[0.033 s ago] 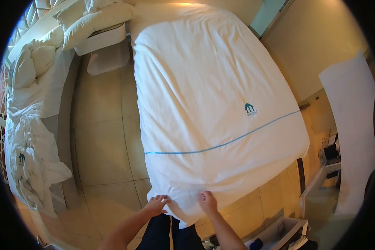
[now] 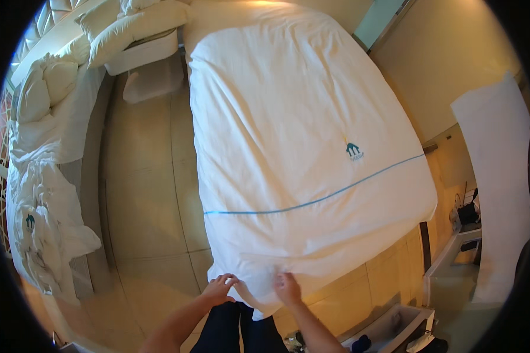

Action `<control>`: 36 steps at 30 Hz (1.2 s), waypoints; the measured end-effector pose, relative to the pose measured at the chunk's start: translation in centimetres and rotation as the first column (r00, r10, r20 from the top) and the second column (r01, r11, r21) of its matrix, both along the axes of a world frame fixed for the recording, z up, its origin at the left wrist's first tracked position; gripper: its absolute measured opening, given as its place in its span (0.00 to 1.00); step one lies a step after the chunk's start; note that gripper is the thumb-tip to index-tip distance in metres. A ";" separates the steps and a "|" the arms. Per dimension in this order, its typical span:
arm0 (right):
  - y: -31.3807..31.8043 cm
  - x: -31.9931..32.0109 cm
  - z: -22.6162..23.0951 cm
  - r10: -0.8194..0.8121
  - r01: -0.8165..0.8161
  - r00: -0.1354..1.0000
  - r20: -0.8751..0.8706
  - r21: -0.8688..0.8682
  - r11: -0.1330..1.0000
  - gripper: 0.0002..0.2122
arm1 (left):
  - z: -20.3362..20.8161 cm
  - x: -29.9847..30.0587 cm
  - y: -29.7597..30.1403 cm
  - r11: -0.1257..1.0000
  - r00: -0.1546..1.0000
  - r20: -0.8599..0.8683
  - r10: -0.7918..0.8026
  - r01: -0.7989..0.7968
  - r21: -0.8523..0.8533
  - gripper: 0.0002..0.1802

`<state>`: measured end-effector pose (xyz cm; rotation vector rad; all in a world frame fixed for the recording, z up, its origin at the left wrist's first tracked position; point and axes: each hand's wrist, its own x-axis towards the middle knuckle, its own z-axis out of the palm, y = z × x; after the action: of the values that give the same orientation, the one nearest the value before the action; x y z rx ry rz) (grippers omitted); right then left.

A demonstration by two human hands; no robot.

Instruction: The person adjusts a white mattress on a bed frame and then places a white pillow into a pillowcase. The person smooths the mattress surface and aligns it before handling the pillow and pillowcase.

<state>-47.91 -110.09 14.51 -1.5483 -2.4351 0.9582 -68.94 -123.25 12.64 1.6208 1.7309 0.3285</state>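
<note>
A white duvet [image 2: 300, 117] with a thin blue stripe and a small teal emblem covers the bed, its surface lightly creased. At its near left corner my left hand [image 2: 219, 289] has its fingers curled over the edge of the cloth, thumb below. To its right, my right hand [image 2: 288, 289] is closed with fingertips on the same near edge; a slight blur covers them. Between the two hands the duvet's corner hangs down in a loose fold in front of my dark trousers.
On the left, a second bed carries a crumpled white duvet [image 2: 47, 206] and pillows [image 2: 35, 97]. Pillows rest on a white nightstand [image 2: 144, 54] between the beds. Tiled floor [image 2: 144, 194] runs along the gap. A white cloth [image 2: 497, 176] hangs at right, above an open drawer [image 2: 388, 329].
My right hand has shifted slightly left, toward my left hand. The cloth raised between the hands has flattened. My left hand has barely moved.
</note>
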 end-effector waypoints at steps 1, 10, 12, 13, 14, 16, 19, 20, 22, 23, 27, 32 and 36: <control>-2.5 -0.2 -0.3 0.021 -0.020 0.999 0.025 -0.043 0.999 0.14 | -0.1 0.7 -1.3 0.992 0.990 0.064 0.127 -0.125 -0.029 0.21; -18.3 4.1 -5.0 -0.385 0.400 0.915 0.117 -0.373 0.837 0.19 | -4.0 9.2 -4.8 0.763 0.709 0.316 0.630 -0.642 -0.080 0.08; -17.3 5.0 -5.7 -0.678 0.568 0.735 -0.010 -0.537 0.624 0.22 | -5.9 9.0 -6.1 0.647 0.618 0.233 0.751 -0.758 -0.077 0.12; -16.0 4.2 -4.5 -0.739 0.587 0.659 -0.141 -0.518 0.622 0.23 | -6.9 8.8 -7.0 0.580 0.563 0.145 0.813 -0.803 -0.135 0.14; -15.5 4.4 -5.6 -0.829 0.564 0.526 -0.189 -0.653 0.506 0.20 | -6.5 8.0 -7.0 0.519 0.502 0.133 0.855 -0.816 -0.256 0.15; -14.3 5.8 -9.6 -0.754 0.527 0.656 0.012 -0.722 0.447 0.21 | -6.3 6.6 -7.0 0.408 0.401 0.105 0.910 -0.825 -0.391 0.18; -13.6 5.9 -10.1 -0.652 0.566 0.744 0.146 -0.656 0.499 0.19 | -8.4 5.8 -8.1 0.294 0.258 0.140 0.956 -0.849 -0.439 0.22; -13.6 5.7 -9.3 -0.627 0.583 0.760 0.167 -0.600 0.547 0.18 | -10.3 5.9 -8.6 0.245 0.181 0.180 0.967 -0.853 -0.461 0.23; -15.1 7.8 -7.9 -0.571 0.545 0.804 0.168 -0.594 0.592 0.15 | -14.2 5.9 -9.7 0.251 0.126 0.254 0.959 -0.793 -0.555 0.30; -15.8 8.3 -6.9 -0.552 0.533 0.817 0.168 -0.586 0.611 0.13 | -14.4 5.8 -9.1 0.243 0.138 0.219 0.966 -0.777 -0.581 0.32; -15.8 8.0 0.2 -0.595 0.493 0.799 0.089 -0.664 0.562 0.08 | -13.2 5.7 -8.4 0.209 0.089 0.197 0.976 -0.619 -0.757 0.43; -15.9 9.5 1.4 -0.675 0.593 0.715 0.183 -0.670 0.446 0.07 | -17.3 7.4 -9.1 0.251 -0.083 0.330 0.940 -0.487 -0.837 0.45; -16.4 11.2 1.5 -0.810 0.540 0.582 0.080 -0.783 0.311 0.10 | -15.8 5.3 -7.8 0.238 -0.250 0.311 0.917 -0.283 -0.929 0.43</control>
<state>-36.72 -126.53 16.01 -2.1002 -0.8306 1.8780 -63.61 -131.06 -3.19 -0.4517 1.2138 0.9859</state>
